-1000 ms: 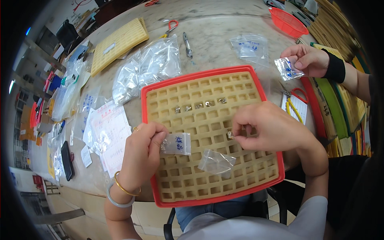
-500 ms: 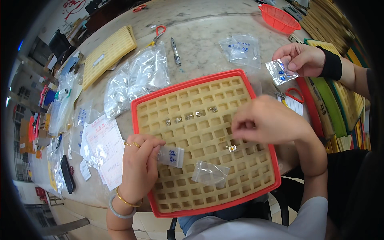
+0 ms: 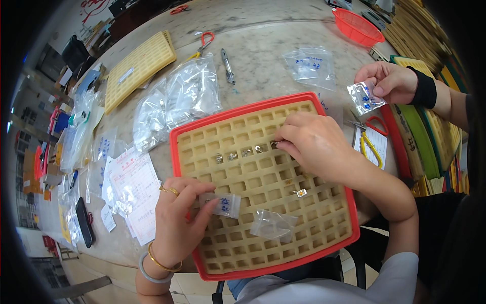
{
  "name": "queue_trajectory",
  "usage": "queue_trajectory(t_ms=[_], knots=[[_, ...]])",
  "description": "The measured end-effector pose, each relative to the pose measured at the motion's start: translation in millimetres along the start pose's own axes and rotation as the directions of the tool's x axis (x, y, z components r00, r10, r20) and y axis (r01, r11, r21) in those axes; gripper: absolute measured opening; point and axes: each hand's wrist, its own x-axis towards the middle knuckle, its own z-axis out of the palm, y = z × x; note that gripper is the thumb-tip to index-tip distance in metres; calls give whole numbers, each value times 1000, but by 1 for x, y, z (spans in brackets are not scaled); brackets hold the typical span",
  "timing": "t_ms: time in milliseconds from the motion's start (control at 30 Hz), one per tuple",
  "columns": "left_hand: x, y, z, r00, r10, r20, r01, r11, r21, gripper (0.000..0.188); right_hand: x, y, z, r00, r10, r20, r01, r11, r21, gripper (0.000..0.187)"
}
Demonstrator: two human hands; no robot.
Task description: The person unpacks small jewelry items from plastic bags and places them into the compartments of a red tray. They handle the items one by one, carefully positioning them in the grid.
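Observation:
A beige tray [image 3: 243, 183] of small square cells sits in a red plastic frame [image 3: 212, 121]. My left hand [image 3: 185, 205] pinches a small clear zip bag [image 3: 229, 204] with blue writing at the tray's left side. Over the upper right cells is my right hand [image 3: 314, 144], thumb and fingertips closed at a small metal piece at the row's right end; they partly hide it. Several more metal pieces [image 3: 246, 153] lie in neighbouring cells. A loose silvery piece with a yellow centre [image 3: 301, 193] rests lower right. Another clear bag [image 3: 273, 226] lies across the lower cells.
At right, another person's hand [image 3: 387, 83] holds a small clear bag [image 3: 365, 97]. Around the tray are plastic bags [image 3: 192, 88], papers [image 3: 134, 185], a pen [image 3: 228, 66], scissors [image 3: 374, 126], yellow-handled pliers [image 3: 371, 149], a red basket [image 3: 358, 25] and stacked trays [image 3: 139, 66].
My right hand has moved up and left, from above the cells to the metal piece at the row's end. My left hand keeps the bag. The view has shifted slightly.

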Motion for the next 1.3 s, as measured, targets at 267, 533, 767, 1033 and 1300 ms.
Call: queue_trajectory(t_ms=[267,533,767,1033,1300], knots=[[-1,-7,-11,993,-21,117,29,997,-74,15,3,5,2,995,62,72,-72,985,157,10],[-4,-9,-8,957,-287,32,280,894,-350,3,2,8,-1,994,101,50,-110,963,246,7],[4,-12,-9,875,-474,97,414,629,-659,11,-8,5,5,979,83,-185,-30,961,276,8],[4,-20,-9,888,-453,79,377,618,-690,21,-14,0,4,983,-10,-182,49,977,210,8],[2,-25,-3,934,-357,-16,289,780,-555,18,-11,-2,-6,946,49,-321,18,979,203,9]])
